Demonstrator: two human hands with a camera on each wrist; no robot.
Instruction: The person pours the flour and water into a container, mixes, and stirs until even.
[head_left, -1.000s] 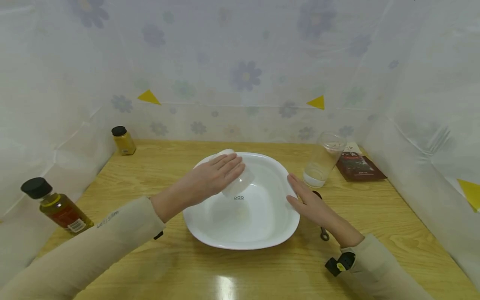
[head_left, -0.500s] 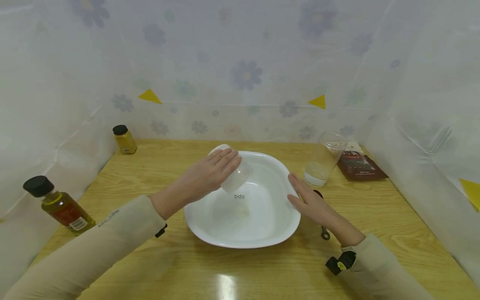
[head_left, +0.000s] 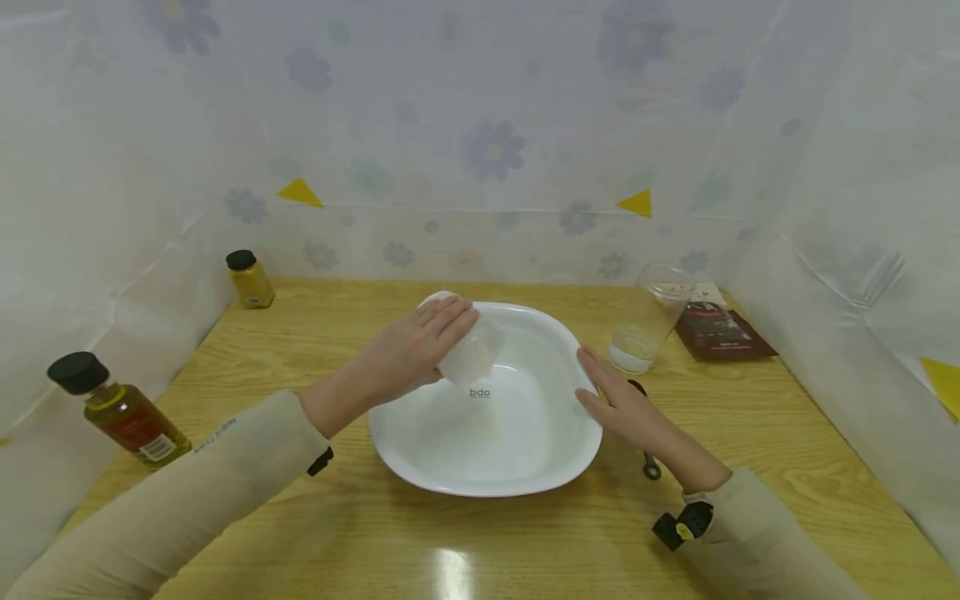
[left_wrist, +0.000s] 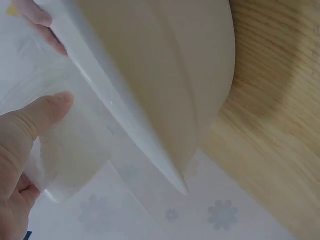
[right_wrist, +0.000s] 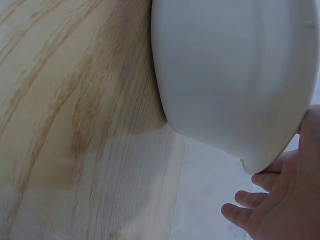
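My left hand (head_left: 408, 346) grips a clear cup (head_left: 476, 350), tilted mouth-down over the far left of a white basin (head_left: 483, 487). In the left wrist view, the thumb lies along the side of the cup (left_wrist: 75, 145), which looks whitish inside; I cannot tell what it contains. A faint pale patch shows on the basin's floor. My right hand (head_left: 630, 412) rests on the basin's right rim, thumb over the inner side. The right wrist view has its fingers loosely extended under the rim, one touching the basin (right_wrist: 225, 75).
Right of the basin stands a tall clear glass (head_left: 637, 333) with a little liquid. Behind it lies a dark red packet (head_left: 723, 333). A dark-handled utensil (head_left: 651, 468) is partly under my right arm. An oil bottle (head_left: 135, 421) and a yellow jar (head_left: 251, 283) stand left.
The cup in my left hand rises slightly, tips further, and its walls turn from clear to more whitish. The right hand stays on the rim.
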